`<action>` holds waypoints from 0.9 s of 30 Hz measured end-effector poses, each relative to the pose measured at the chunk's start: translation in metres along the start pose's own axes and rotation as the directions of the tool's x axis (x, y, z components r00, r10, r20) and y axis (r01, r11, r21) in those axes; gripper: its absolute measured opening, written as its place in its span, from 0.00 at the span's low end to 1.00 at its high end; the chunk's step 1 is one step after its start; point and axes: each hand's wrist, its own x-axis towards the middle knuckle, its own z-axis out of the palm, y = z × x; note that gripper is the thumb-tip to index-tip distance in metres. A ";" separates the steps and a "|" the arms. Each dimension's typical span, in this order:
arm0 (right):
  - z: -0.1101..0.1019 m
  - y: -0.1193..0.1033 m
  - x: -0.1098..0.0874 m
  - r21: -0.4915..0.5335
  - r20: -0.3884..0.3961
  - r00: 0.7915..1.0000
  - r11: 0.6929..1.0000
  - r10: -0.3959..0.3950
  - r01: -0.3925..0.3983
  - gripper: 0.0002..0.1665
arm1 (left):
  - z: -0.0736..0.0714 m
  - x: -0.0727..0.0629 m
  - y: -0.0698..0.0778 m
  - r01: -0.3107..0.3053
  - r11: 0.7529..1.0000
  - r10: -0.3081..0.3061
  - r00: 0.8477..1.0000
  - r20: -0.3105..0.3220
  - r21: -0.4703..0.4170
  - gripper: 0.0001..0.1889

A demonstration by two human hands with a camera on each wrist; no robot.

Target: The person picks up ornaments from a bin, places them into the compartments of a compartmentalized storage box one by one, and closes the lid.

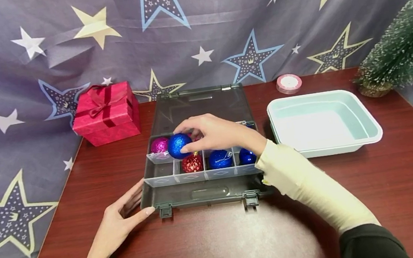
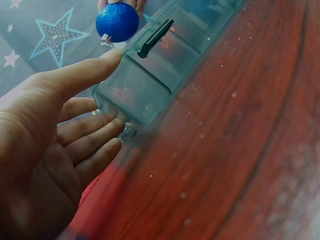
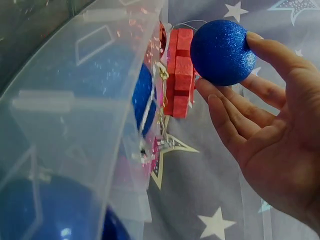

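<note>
My right hand (image 1: 210,132) pinches a blue glitter bauble (image 1: 179,145) between thumb and fingers, above the back-left part of a divided plastic box (image 1: 206,175). In the right wrist view the bauble (image 3: 222,52) shows clear of the box wall. The box's compartments hold a magenta bauble (image 1: 160,145), a red bauble (image 1: 192,163) and blue baubles (image 1: 220,159); the front-left one shows bare. My left hand (image 1: 119,221) rests at the box's front-left corner, its fingers extended along the side and the thumb at the front edge. The right hand hides some back compartments.
The box's dark lid (image 1: 204,107) lies folded back behind it. A red gift box (image 1: 107,113) stands at the back left. To the right are a pale tray (image 1: 329,148), a pink ribbon roll (image 1: 289,84) and a small frosted tree (image 1: 397,45). A starry cloth hangs behind the table.
</note>
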 end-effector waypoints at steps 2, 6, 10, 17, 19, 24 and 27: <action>0.003 -0.001 0.004 -0.022 0.013 1.000 1.000 -0.006 0.006 0.30 | 0.000 0.000 0.000 0.003 1.000 -0.003 1.000 -0.001 0.000 0.36; 0.009 -0.003 0.011 -0.036 0.025 1.000 0.999 -0.017 0.018 0.30 | 0.000 0.000 0.000 0.006 1.000 -0.006 1.000 0.001 0.003 0.36; 0.015 -0.005 0.019 -0.064 0.024 1.000 0.998 -0.018 0.020 0.31 | 0.000 0.000 0.000 0.005 1.000 -0.005 1.000 -0.003 0.008 0.36; 0.019 -0.007 0.027 -0.083 0.029 0.999 0.996 -0.029 0.031 0.30 | 0.000 0.000 0.000 -0.002 1.000 0.002 1.000 -0.004 0.007 0.36; 0.021 -0.007 0.028 -0.077 0.035 0.999 0.996 -0.031 0.034 0.30 | 0.000 0.000 0.000 -0.005 1.000 0.005 1.000 -0.004 0.009 0.36; 0.024 -0.007 0.031 -0.067 0.043 0.999 0.997 -0.030 0.033 0.31 | 0.000 0.000 0.000 -0.009 1.000 0.009 1.000 0.000 0.009 0.36; 0.025 -0.007 0.032 -0.056 0.045 0.999 0.998 -0.022 0.025 0.31 | 0.000 0.000 0.000 -0.003 1.000 0.003 1.000 -0.001 0.009 0.36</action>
